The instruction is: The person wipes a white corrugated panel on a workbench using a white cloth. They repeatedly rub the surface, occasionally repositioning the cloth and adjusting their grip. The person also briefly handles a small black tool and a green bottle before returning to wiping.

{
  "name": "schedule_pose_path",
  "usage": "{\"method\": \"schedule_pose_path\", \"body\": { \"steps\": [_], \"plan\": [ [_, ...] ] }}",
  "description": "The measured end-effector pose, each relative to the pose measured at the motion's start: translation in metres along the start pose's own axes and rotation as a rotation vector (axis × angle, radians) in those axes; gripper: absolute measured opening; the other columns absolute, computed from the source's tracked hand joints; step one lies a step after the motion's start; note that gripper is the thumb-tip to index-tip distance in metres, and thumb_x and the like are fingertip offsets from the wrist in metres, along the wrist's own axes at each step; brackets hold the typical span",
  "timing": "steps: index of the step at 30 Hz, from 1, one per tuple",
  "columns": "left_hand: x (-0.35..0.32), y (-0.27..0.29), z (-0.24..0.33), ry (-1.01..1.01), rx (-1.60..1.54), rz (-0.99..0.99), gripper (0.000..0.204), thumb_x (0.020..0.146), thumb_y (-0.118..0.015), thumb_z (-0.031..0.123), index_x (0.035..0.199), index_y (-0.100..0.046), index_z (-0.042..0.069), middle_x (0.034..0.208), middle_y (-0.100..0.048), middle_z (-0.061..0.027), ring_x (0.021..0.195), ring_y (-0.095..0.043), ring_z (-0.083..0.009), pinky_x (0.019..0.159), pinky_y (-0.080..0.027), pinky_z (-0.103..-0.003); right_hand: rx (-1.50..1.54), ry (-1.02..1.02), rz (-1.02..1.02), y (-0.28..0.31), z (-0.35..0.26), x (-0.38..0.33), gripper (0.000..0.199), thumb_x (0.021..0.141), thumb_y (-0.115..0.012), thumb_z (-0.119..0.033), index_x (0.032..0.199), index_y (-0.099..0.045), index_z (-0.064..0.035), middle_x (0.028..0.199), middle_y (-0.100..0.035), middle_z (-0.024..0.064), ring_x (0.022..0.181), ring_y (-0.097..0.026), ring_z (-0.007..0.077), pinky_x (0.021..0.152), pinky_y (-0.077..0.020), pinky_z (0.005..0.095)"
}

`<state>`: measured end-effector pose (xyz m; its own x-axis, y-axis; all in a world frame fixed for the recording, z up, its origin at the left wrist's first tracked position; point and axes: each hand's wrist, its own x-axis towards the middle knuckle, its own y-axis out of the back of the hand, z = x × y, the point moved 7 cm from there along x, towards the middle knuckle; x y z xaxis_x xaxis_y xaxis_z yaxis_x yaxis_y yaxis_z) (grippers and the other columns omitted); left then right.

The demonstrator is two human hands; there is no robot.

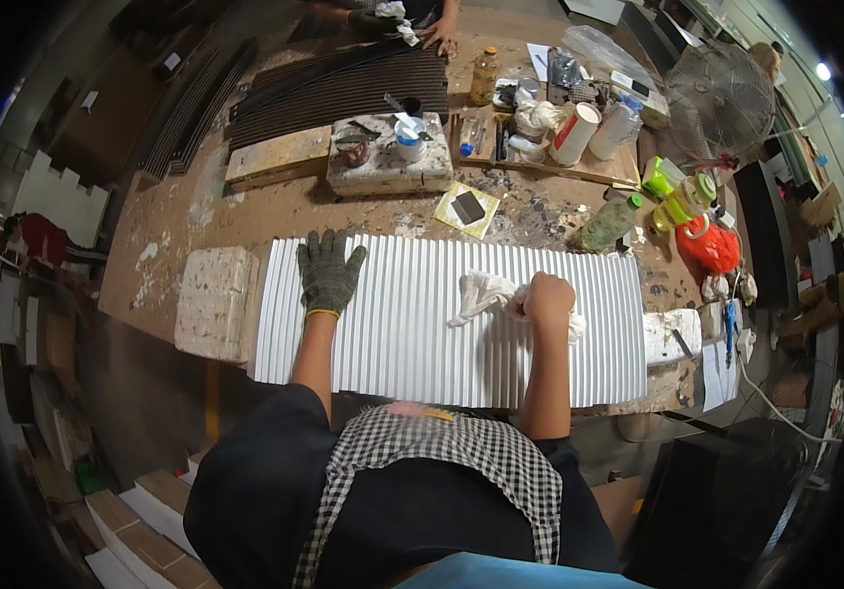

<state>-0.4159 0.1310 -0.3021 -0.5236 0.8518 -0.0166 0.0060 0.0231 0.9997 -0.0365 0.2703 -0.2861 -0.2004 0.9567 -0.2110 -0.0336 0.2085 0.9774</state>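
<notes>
A wide white ribbed panel (402, 324) lies in front of me on the workbench. My left hand (326, 277), in a dark grey glove with a yellow cuff, rests flat on the panel's left part with its fingers spread. On the right part of the panel my bare right hand (548, 298) is closed in a fist around a white cloth (484, 296). The cloth's loose end trails to the left over the ribs, and a bit of it shows at the right of the fist.
White paint-spattered blocks (216, 302) flank the panel. Beyond it stand a spattered block (390, 175) with small pots, several bottles (606, 224) and a red bag (709, 247). A co-worker's hand (439, 37) touches dark ribbed panels (343, 86). A fan (719, 101) stands far right.
</notes>
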Motion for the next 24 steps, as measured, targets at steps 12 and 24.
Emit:
{"method": "schedule_pose_path", "body": {
  "steps": [12, 24],
  "plan": [
    [0.007, -0.016, -0.012, -0.051, -0.089, 0.166, 0.067, 0.102, -0.048, 0.057, 0.148, -0.053, 0.008, 0.156, -0.048, -0.0158, 0.150, -0.032, -0.0371, 0.125, -0.016, -0.056, -0.181, 0.058, -0.260, -0.010, -0.008, 0.029, 0.024, 0.089, -0.069, -0.018, 0.109, -0.080, -0.0118, 0.114, -0.077, 0.0112, 0.106, -0.074, 0.0294, 0.080, -0.0632, 0.0441],
    [0.008, -0.002, -0.004, 0.005, -0.050, -0.005, 0.064, 0.105, -0.044, 0.055, 0.153, -0.047, 0.014, 0.161, -0.043, -0.0115, 0.153, -0.027, -0.0340, 0.127, -0.012, -0.053, -0.130, 0.078, -0.244, -0.007, -0.005, 0.021, 0.023, 0.079, -0.075, -0.025, 0.094, -0.081, -0.0092, 0.099, -0.077, 0.0136, 0.094, -0.075, 0.0332, 0.078, -0.0608, 0.0439]
  ]
}}
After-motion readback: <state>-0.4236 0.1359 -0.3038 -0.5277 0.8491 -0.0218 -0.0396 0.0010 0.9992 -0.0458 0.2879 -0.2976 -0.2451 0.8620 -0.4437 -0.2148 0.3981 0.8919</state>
